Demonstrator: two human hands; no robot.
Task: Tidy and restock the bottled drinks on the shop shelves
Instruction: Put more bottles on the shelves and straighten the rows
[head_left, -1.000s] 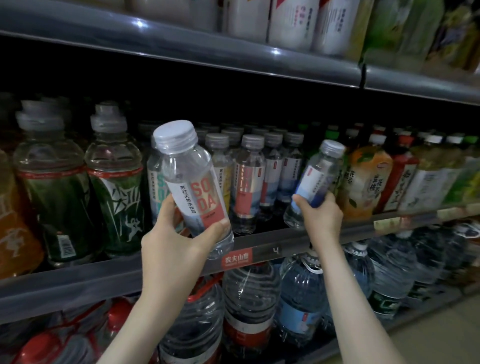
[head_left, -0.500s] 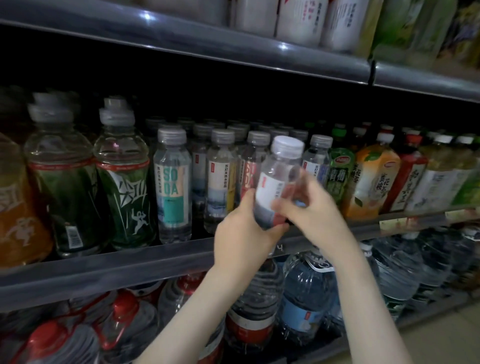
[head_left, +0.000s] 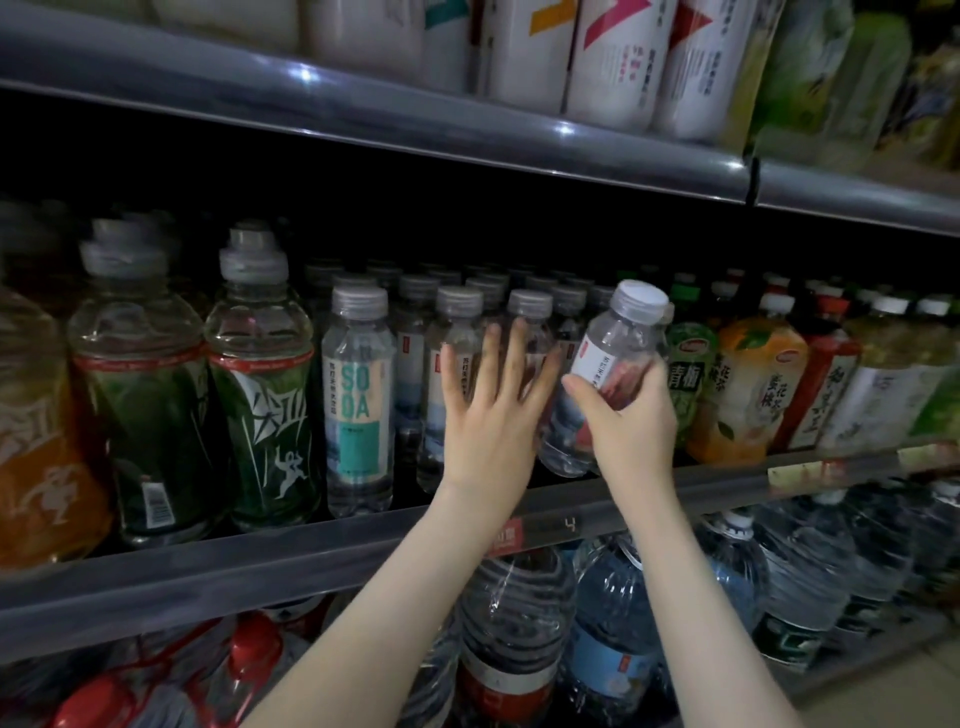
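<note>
At the front of the middle shelf (head_left: 260, 566), my right hand (head_left: 631, 431) had its fingers (head_left: 584, 392) curled round one tilted soda bottle (head_left: 618, 353) at the row's right end. My left hand (head_left: 493, 410) had let go of it and lay spread flat against the front row (head_left: 358, 395) of three standing bottles. Only slotting it in remained, I judged.

Level with the right hand's (head_left: 628, 421) grip on the tilted soda water bottle (head_left: 608, 358), the middle shelf (head_left: 260, 566) bears rows of upright grey-capped soda bottles (head_left: 358, 405) just left of the grip. Farther left stand two green-labelled sports-cap bottles (head_left: 260, 410) and an orange-labelled bottle (head_left: 36, 457); just right of the grip stand a green tea bottle (head_left: 688, 374), an orange-labelled tea bottle (head_left: 748, 384) and a red-labelled bottle (head_left: 826, 389). Above the grip the upper shelf (head_left: 363, 114) carries white-wrapped bottles (head_left: 613, 57); below it stand large water jugs (head_left: 613, 639), with red-capped jugs (head_left: 254, 654) to the lower left.
</note>
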